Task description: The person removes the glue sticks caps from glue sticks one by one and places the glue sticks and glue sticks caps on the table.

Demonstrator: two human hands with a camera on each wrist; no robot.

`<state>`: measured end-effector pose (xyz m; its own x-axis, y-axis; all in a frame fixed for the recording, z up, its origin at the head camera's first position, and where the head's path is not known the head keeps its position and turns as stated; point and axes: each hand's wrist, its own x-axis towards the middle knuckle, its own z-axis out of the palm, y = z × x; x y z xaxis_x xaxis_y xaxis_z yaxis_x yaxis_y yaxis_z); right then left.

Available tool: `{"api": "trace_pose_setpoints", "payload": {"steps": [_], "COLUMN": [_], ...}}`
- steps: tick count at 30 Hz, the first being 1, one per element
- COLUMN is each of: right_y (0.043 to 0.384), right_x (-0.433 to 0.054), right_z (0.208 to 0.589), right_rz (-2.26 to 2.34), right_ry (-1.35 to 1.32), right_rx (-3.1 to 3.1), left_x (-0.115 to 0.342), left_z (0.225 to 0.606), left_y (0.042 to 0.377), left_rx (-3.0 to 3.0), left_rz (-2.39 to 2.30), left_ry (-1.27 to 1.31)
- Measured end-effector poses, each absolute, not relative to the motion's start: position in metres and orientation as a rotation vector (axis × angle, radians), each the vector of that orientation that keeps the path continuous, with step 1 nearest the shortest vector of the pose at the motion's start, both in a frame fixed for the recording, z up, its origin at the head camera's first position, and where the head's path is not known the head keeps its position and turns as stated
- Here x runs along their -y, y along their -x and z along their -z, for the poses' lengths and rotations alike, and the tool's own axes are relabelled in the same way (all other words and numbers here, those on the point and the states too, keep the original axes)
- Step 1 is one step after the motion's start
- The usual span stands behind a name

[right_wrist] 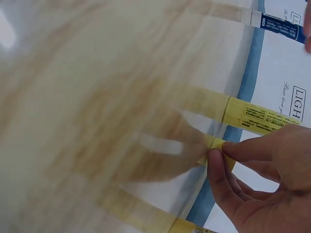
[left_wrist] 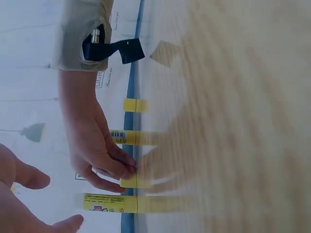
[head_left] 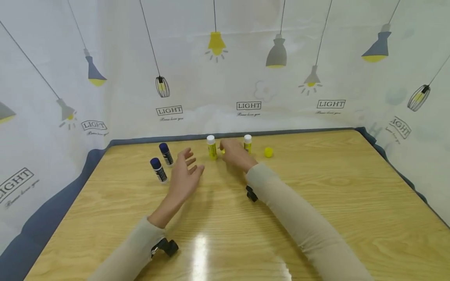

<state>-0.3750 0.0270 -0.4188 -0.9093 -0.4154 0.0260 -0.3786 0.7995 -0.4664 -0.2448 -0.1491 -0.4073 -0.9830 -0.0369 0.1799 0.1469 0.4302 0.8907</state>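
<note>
Yellow cap (left_wrist: pixel 128 183) is down at table level toward the far side, between two upright yellow glue sticks, left one (head_left: pixel 212 150) and right one (head_left: pixel 247 145). Right hand (head_left: pixel 236 154) pinches it between thumb and fingertips, other fingers curled in; probably a fingertip grip because the part is small and low, and a fuller grasp could knock the neighbours. Left hand (head_left: pixel 184 173) hangs half open, fingers spread, nothing in it, just right of two dark-blue-capped glue sticks, far one (head_left: pixel 166 154) and near one (head_left: pixel 158 170). All four sticks stand on end, caps or white tops up, likely so each can be picked without rolling. Colours look grouped: blue left, yellow mid. Second yellow cap (head_left: pixel 268 152) sits loose, right of the right yellow stick. Table (head_left: pixel 316 218) is light wood-grain, glossy enough to mirror the parts, with a bright glare patch near side. Grey-blue border (head_left: pixel 88 158) runs along its left, far and right edges. Pale backdrop (head_left: pixel 211 86) closes off the far side and both flanks, printed with pendant lamps and "LIGHT".
</note>
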Motion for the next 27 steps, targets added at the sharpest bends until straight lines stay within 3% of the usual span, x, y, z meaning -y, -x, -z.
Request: {"api": "trace_pose_setpoints", "payload": {"steps": [9, 18, 23, 27], "right_y": [0.379, 0.358, 0.340, 0.328], "right_x": [-0.030, -0.033, -0.050, -0.068], "right_z": [0.419, 0.401, 0.389, 0.388], "right_rz": [0.678, 0.702, 0.720, 0.755], "right_ry": [0.641, 0.553, 0.585, 0.626], "right_rx": [-2.906, -2.819, -2.789, -2.797], "left_x": [0.176, 0.223, 0.254, 0.278], "left_z": [0.398, 0.382, 0.368, 0.373], "left_y": [0.223, 0.226, 0.233, 0.244], "left_rx": [2.213, 2.235, 2.537, 2.833], "left_rz": [1.257, 1.107, 1.283, 1.449], "left_ry": [0.250, -0.008, -0.183, -0.133]}}
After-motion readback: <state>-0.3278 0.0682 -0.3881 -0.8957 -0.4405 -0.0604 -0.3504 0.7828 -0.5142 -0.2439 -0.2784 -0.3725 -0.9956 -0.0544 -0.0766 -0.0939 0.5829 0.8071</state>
